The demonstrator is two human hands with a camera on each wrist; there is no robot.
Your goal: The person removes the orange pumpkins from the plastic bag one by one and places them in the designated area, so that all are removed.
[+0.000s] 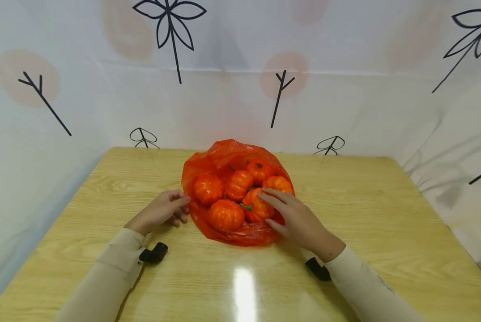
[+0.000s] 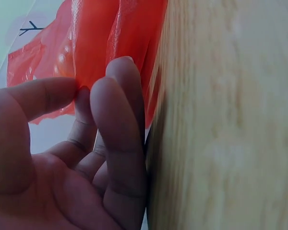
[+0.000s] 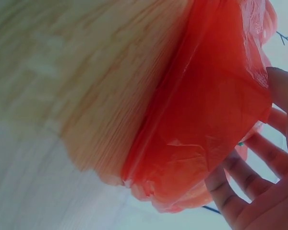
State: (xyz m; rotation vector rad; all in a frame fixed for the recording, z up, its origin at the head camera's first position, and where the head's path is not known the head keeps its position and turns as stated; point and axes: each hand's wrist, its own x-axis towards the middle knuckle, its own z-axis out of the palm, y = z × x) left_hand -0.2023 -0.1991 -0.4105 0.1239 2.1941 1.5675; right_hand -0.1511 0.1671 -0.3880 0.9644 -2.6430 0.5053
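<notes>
A thin red plastic bag point(image 1: 242, 237) lies wide open on the table and holds several small orange pumpkins point(image 1: 227, 215). My left hand point(image 1: 165, 209) is at the bag's left side; in the left wrist view its thumb and index finger pinch the edge of the red plastic point(image 2: 93, 33), while the other fingers bend loosely. Over the bag's right rim reaches my right hand point(image 1: 298, 221), its fingers spread and gently bent. Its fingertips are right at a pumpkin with a green stem point(image 1: 260, 206). From the right wrist, the bag's side point(image 3: 216, 96) hides most pumpkins.
The bag sits near the back middle of a light wooden table point(image 1: 345, 192). Behind it hangs a white cloth point(image 1: 224, 103) with black plant drawings and pale pink spots. Black wrist mounts point(image 1: 154, 253) show by both sleeves.
</notes>
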